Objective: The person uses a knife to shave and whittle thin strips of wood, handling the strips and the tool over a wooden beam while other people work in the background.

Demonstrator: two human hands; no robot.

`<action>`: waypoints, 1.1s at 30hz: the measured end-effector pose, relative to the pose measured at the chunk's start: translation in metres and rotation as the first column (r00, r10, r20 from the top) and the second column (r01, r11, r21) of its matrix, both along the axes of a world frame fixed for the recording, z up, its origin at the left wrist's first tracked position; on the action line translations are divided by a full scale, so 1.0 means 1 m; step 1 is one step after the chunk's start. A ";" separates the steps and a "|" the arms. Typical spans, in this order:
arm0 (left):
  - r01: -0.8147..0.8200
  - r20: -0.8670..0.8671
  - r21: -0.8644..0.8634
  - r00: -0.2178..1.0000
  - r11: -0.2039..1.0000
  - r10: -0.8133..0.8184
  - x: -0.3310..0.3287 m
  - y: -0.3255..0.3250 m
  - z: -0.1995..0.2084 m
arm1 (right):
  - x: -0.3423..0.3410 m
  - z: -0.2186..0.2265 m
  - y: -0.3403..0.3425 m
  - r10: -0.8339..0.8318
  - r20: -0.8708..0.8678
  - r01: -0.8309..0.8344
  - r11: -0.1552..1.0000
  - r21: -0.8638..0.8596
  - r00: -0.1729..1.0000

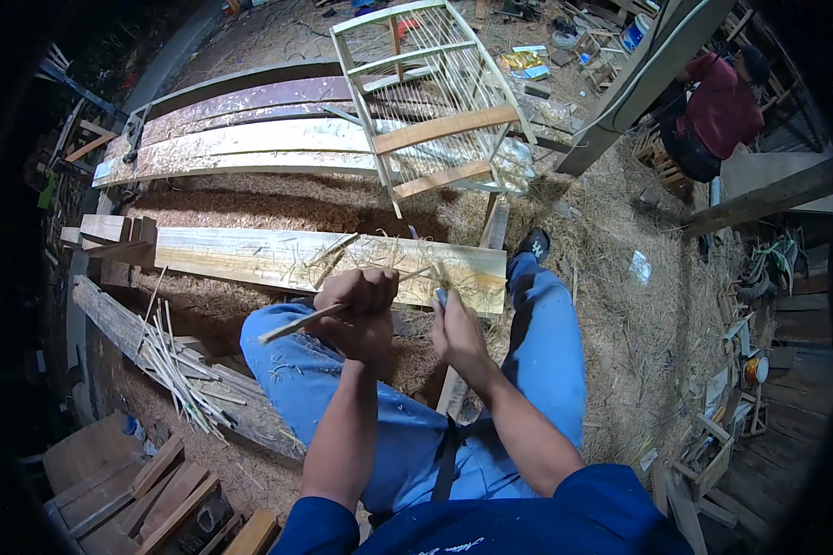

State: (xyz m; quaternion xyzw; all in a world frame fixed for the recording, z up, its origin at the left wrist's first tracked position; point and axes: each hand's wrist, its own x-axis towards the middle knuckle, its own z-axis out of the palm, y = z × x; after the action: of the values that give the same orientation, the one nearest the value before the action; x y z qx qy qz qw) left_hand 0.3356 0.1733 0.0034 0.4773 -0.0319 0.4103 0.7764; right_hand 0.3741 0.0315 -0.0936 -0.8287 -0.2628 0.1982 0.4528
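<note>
My left hand (356, 313) is a closed fist around a thin wooden stick (292, 327), which slants from over my left thigh up to the right. My right hand (460, 339) grips a small tool with a bluish-grey part (441, 296) showing above the fingers; its kind is not clear. The stick's far end meets this tool. Both hands are above a pale plank (250, 254) strewn with curled shavings. A short dark-edged strip (336, 261) lies on the plank beyond my left fist.
Thin sticks (180, 375) lie piled on a weathered board at the left. A wooden frame with slats (449, 129) leans over long boards (250, 143) ahead. A post (611, 116) stands right of it, with another person (720, 106) beyond. Wood offcuts (171, 499) lie lower left.
</note>
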 end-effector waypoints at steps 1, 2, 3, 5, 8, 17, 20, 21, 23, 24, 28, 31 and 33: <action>0.015 -0.006 0.020 1.000 1.000 -0.015 -0.001 0.000 0.000 | -0.009 0.007 0.005 -0.036 0.042 0.036 0.999 0.011 0.998; 0.013 -0.005 0.018 1.000 1.000 -0.013 0.001 -0.001 -0.001 | -0.014 0.016 0.006 -0.074 0.086 0.072 0.997 0.022 0.994; -0.021 -0.018 0.009 1.000 1.000 0.021 0.002 -0.003 0.000 | -0.012 0.000 0.003 -0.037 0.093 0.034 0.999 0.037 0.995; -0.034 0.006 -0.045 0.999 0.998 0.034 0.004 -0.004 0.003 | -0.004 -0.021 -0.005 -0.025 0.017 0.026 0.998 -0.049 1.000; -0.020 -0.046 0.024 0.999 1.000 0.021 0.002 -0.002 0.000 | 0.002 -0.009 0.000 -0.070 -0.213 0.019 0.972 -0.234 0.975; -0.262 -0.049 -0.052 0.964 0.964 0.260 0.011 -0.015 0.008 | -0.007 -0.005 -0.005 -0.081 -0.150 0.067 0.993 -0.095 0.985; -0.383 -0.057 -0.113 0.924 0.917 0.379 0.015 -0.014 0.005 | -0.006 -0.014 -0.007 -0.093 -0.091 0.091 0.996 -0.019 0.992; -0.360 -0.033 -0.079 0.933 0.930 0.359 0.015 -0.009 0.002 | -0.004 -0.014 -0.009 -0.086 -0.067 0.087 0.996 0.011 0.994; -0.340 -0.014 -0.041 0.940 0.939 0.340 0.011 -0.003 -0.001 | -0.002 -0.008 -0.004 -0.073 -0.101 0.075 0.997 0.011 0.992; -0.316 0.004 -0.021 0.949 0.949 0.316 0.011 -0.002 0.000 | 0.000 0.003 -0.001 -0.062 -0.129 0.063 0.998 0.007 0.990; -0.294 0.033 -0.097 0.954 0.951 0.298 0.011 -0.006 0.001 | -0.012 0.021 0.013 -0.042 -0.018 0.043 0.994 0.101 0.999; -0.306 -0.002 -0.163 0.951 0.938 0.309 0.007 -0.008 -0.006 | -0.014 0.000 0.007 -0.076 -0.063 0.081 0.994 0.073 0.995; -0.307 -0.010 -0.179 0.950 0.935 0.311 0.008 -0.008 -0.003 | -0.012 0.000 0.007 -0.088 -0.084 0.092 0.995 0.044 0.993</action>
State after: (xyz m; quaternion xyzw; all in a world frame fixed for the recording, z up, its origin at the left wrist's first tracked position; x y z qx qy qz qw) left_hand 0.3433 0.1654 0.0001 0.4012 0.0733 0.5327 0.7416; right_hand 0.3622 0.0383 -0.0935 -0.8198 -0.2110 0.2049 0.4913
